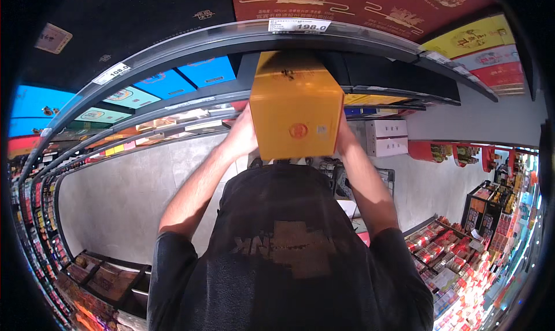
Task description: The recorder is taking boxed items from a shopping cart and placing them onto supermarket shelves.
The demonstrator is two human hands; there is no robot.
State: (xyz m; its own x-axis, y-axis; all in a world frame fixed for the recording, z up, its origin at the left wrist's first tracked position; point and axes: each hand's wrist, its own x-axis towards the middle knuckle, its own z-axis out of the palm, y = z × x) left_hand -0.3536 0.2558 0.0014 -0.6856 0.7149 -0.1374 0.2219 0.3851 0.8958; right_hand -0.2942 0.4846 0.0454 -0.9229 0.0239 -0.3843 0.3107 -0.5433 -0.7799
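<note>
A yellow-gold carton (277, 123) with a red round emblem and a small printed code on its near face is held between my two hands. My left hand (248, 133) presses against its left side, and my right hand (344, 133) is on its right side; the fingers are mostly hidden behind the carton. Its far end lies within the opening of a grey shelf (246, 71), beneath the upper shelf edge. Blue boxes (207, 73) lie on that shelf to the left of the carton. Whether the carton touches the shelf board, I cannot tell.
Overhead, a dark red box (347, 5) and a black box (143, 10) sit behind a shelf edge with a price tag (299, 25). Mint-green boxes (132, 97) are left. A wire cart (386, 179) stands by my right arm. White cartons (387, 138) and stacked goods (451, 248) are right.
</note>
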